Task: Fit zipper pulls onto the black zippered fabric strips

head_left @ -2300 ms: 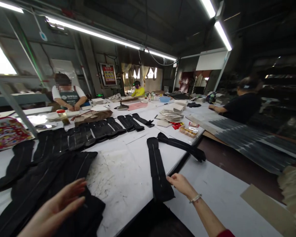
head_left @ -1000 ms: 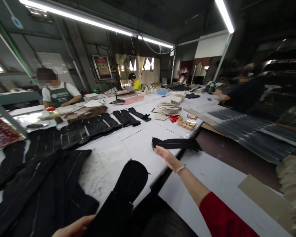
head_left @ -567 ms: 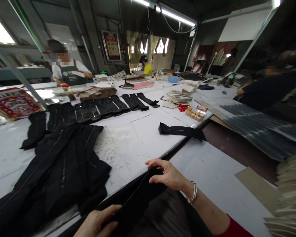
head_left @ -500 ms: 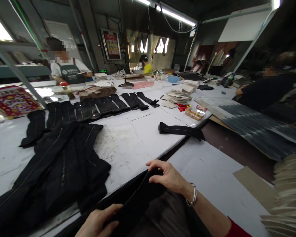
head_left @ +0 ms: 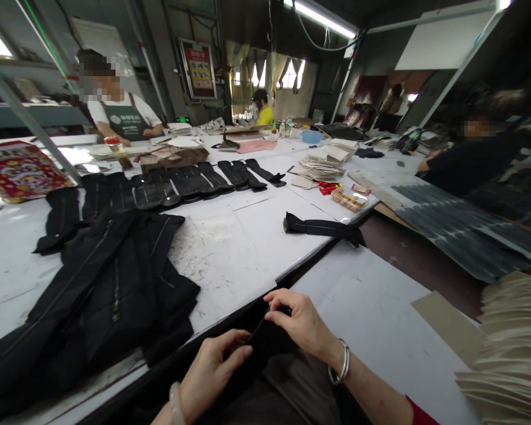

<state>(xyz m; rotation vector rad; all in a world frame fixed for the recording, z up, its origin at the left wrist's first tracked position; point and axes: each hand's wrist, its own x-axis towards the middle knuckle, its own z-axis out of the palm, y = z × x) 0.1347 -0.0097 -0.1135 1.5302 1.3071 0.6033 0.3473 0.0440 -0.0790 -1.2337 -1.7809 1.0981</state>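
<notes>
The left hand [head_left: 212, 372] and right hand [head_left: 305, 324] both pinch the black fabric piece [head_left: 268, 345], held low just off the tabletop [head_left: 230, 254] edge; a slack pinch could let it slip down.

Light is cast from above by a fluorescent tube [head_left: 321, 16], and daylight is let in through the far windows [head_left: 292, 72]. Glare is thrown on the far left of the white counter [head_left: 248, 230]. The ceiling and right side are left dim. Straight lines are bent toward the edges. The left hand [head_left: 212, 372] and right hand [head_left: 303, 324] are softly lit. The black piece [head_left: 265, 342] pinched between them is swallowed by shadow.
</notes>
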